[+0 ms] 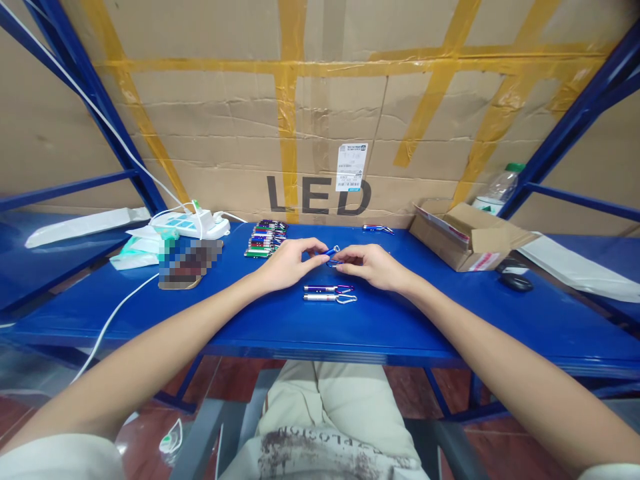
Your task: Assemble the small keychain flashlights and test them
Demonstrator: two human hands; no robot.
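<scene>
My left hand (290,264) pinches a small blue metal penlight (331,252) with a ring at its right end. Close to that end, my right hand (374,265) has thumb and fingertips closed on a small blue carabiner clip (334,264); whether clip and ring are joined is too small to tell. Just below the hands lie a dark blue penlight (320,289) with a purple clip and a silver penlight (320,298) with a silver clip, side by side. A row of several coloured penlights (261,244) lies beyond my left hand, partly covered by it.
Another blue penlight (373,229) lies at the table's back. On the right are an open cardboard box (443,237), a black mouse (516,283) and a plastic bottle (503,190). A power strip (200,225), a packet (143,248) and a pixelated object (190,263) sit left on the blue table (280,327).
</scene>
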